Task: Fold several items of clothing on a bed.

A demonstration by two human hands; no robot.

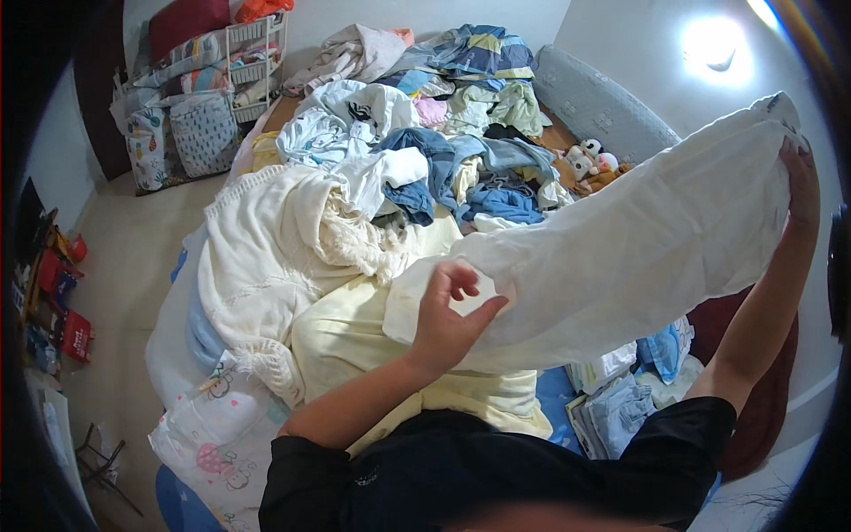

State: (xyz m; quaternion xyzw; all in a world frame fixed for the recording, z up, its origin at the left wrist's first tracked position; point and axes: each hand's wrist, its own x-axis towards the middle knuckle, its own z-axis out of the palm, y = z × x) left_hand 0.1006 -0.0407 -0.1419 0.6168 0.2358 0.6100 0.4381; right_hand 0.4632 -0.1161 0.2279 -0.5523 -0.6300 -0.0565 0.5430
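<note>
A long, thin white cloth [638, 239] stretches across the right half, raised at its far right end. There my right hand [800, 182] grips its upper edge, arm held out and up. In front of the cloth's lower left end is my left hand [456, 315], its fingers curled and the thumb apart, with a gap between them. No cloth shows pinched in it. Pale yellow fabric [346, 332] lies below that hand, over my lap. Left of it spreads a cream knitted garment [257, 257].
A big heap of clothes [425, 151] covers the bed's far part, with plush toys [589, 164] at its right. Folded clothes [612, 412] are stacked at near right. Storage bags [204, 129] and a white rack [253, 71] stand at far left. A printed white cloth [213, 434] lies near left.
</note>
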